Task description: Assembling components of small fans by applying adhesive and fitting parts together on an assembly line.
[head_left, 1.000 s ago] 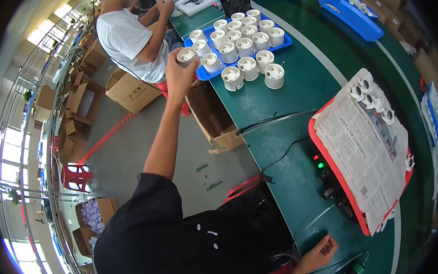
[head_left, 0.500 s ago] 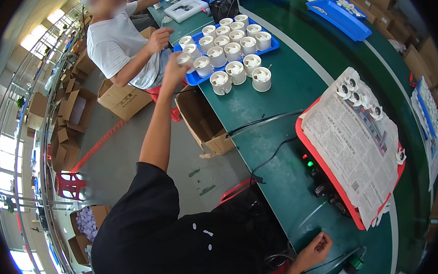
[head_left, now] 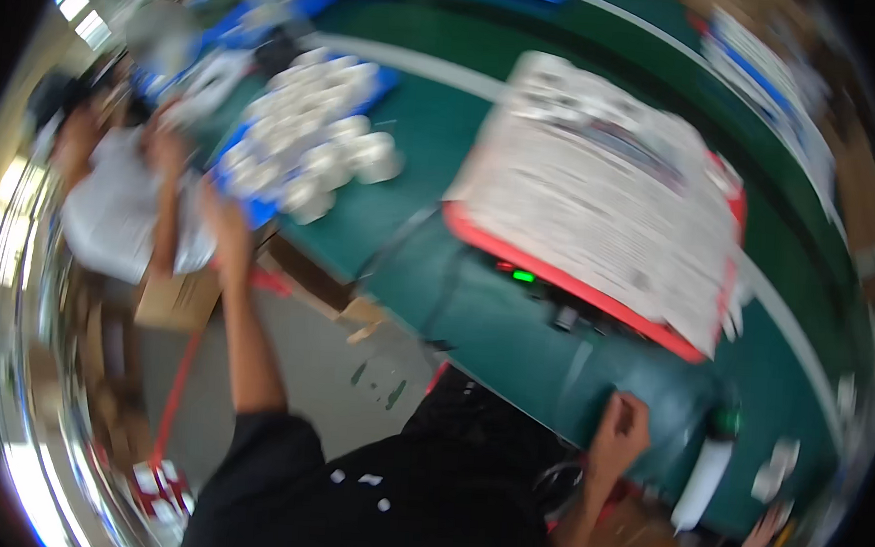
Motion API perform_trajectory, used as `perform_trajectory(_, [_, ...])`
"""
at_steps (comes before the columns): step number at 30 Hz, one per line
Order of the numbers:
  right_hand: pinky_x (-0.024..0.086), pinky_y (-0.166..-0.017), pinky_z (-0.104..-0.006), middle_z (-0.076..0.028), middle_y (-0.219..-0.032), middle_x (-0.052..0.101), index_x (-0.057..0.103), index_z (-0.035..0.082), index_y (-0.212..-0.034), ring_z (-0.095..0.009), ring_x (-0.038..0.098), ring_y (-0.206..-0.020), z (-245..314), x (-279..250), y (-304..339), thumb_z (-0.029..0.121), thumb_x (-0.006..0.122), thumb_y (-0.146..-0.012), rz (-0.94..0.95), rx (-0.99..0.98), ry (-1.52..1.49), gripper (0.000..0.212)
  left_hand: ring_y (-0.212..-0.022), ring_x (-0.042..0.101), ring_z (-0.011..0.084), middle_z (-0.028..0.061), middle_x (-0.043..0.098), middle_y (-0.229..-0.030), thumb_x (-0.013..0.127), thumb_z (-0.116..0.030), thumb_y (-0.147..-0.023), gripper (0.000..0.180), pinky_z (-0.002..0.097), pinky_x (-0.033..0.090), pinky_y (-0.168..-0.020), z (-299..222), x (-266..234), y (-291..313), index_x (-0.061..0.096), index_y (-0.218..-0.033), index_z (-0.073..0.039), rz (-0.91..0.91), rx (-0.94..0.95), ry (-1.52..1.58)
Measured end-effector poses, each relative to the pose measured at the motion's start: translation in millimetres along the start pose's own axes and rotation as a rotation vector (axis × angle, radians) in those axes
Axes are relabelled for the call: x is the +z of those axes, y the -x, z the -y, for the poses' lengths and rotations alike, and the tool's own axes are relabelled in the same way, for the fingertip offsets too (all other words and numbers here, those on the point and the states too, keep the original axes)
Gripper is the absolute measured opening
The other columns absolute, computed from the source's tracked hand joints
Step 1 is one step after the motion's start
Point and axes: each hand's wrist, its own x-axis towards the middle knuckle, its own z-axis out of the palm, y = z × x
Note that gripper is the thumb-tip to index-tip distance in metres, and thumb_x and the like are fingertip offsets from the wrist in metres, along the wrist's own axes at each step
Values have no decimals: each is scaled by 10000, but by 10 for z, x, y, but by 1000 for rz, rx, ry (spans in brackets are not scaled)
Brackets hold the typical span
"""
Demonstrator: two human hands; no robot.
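My left hand [head_left: 226, 222] reaches out to the near left edge of a blue tray [head_left: 262, 212]. Motion smears its fingers, so I cannot make out their pose or anything between them. Crowded on the tray are several round white plastic cups [head_left: 291, 124]; a few more white cups [head_left: 374, 157] stand close by its right side on the green table. Low on the right, my right hand [head_left: 620, 430] rests at the table's near edge, fingers curled in, with nothing visible in them.
A red-rimmed box [head_left: 596, 301] covered with newspaper [head_left: 612, 199] stands on the green table [head_left: 397, 286], small lights on its front. A white bottle-like tube [head_left: 708, 471] lies to the right. A co-worker [head_left: 131, 205] sits far left, near cardboard boxes [head_left: 180, 301]. Another person's hand [head_left: 768, 524] shows lower right.
My view has swung right, shifting the tray and box leftward in the picture. My left hand, earlier at a white cup by the tray's corner, is now blurred beside the tray's edge.
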Motion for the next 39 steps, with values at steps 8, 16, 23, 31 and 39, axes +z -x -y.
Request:
perform_trajectory(8, [469,-565,-289,-88,-763,623,717,36,-920,-196,588,-629,221,-361,-232,86,706,-853,102,-109,-110,85,-668,516,209,120,584,-721,390,-166,-1039,361,369,434,-656,-2991,-1109,1040,469,-723,-10,298,-128,1165])
perform_trajectory(16, [516,-649,-406,-171,-864,667,597,46,-1146,-303,668,-756,-823,-2509,-930,203,642,-900,-549,100,733,295,-591,542,238,110,569,-626,480,-117,-975,363,329,414,-549,-3494,-1201,1353,496,-629,-7,559,85,1396])
perform_trajectory(23, [520,-724,-463,-198,-913,652,581,82,-1162,-390,646,-835,-1972,-3325,-1212,128,669,-837,-463,-36,1010,340,-661,527,271,80,552,-675,573,-21,-848,213,376,396,-617,-3610,-1227,1383,559,-639,-61,513,444,1158])
perform_trajectory(31, [479,-727,-390,-123,-879,591,672,50,-946,-314,575,-832,3,-1993,-779,-75,671,-731,-283,-500,704,249,-750,576,290,99,629,-766,592,51,-810,75,383,457,-720,-3548,-1344,1204,609,-788,-19,716,123,1306])
perform_trajectory(39, [442,-750,-341,-78,-920,535,636,49,-1043,-235,550,-839,363,-563,-108,107,617,-729,313,-659,525,319,-1179,486,348,125,548,-1313,902,-213,-613,803,439,383,-1005,-4014,-1473,1150,500,-1288,-46,728,424,1329])
